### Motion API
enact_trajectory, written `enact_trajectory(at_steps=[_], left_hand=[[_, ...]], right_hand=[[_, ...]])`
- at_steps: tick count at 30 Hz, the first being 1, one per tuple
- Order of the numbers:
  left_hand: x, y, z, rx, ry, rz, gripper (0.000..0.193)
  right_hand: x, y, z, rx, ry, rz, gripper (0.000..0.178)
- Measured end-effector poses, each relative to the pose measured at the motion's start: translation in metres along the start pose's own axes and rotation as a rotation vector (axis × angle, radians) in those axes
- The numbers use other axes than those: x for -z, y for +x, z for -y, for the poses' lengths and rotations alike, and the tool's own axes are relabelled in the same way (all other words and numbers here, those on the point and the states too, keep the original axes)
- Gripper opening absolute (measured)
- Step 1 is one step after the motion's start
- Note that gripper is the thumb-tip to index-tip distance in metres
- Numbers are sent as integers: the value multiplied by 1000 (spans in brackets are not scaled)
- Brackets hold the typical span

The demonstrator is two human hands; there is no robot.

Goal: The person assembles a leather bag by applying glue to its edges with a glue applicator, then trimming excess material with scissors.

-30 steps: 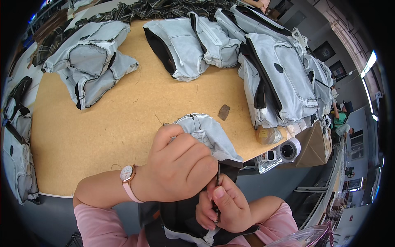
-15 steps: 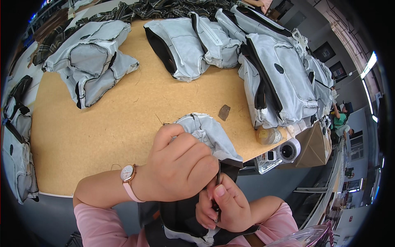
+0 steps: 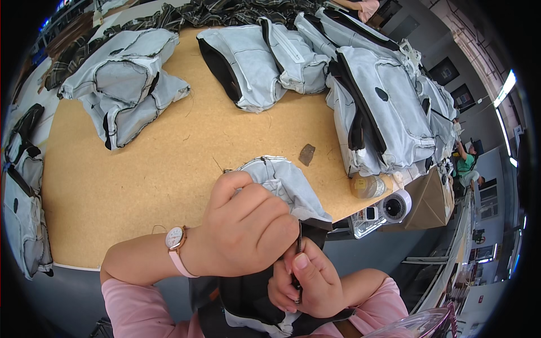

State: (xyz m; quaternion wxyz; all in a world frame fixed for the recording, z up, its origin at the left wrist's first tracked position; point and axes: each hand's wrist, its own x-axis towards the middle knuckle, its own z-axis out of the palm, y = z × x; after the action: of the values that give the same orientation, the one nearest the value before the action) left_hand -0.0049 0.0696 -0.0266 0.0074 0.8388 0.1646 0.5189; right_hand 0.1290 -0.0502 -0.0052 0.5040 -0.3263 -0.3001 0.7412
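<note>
At the table's near edge lies a bag piece with pale grey backing and black fabric, its lower part hanging toward my lap. A black zipper runs from one of my hands to the other. My left hand is closed in a fist over its upper end; a watch with a pink strap is on that wrist. Just below, my right hand pinches the zipper between thumb and fingers. The fingertips of my left hand are hidden, and so is any slider under them.
Grey bag pieces lie at the far left, far middle and in a stack at right. A small dark scrap, a jar and a white round device are nearby. Dark plaid fabric lines the back.
</note>
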Motion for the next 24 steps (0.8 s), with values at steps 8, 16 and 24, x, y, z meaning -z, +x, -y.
enact_trajectory(at_steps=[8, 16, 24], left_hand=[[2, -1, -1, -5, -39, 61, 23], [3, 1, -1, -23, -35, 36, 24], [4, -1, -2, -20, -34, 50, 25]], right_hand=[[6, -3, -3, 27, 113, 89, 19], [7, -4, 0, -4, 38, 74, 23], [6, -4, -3, 1, 70, 80, 21]])
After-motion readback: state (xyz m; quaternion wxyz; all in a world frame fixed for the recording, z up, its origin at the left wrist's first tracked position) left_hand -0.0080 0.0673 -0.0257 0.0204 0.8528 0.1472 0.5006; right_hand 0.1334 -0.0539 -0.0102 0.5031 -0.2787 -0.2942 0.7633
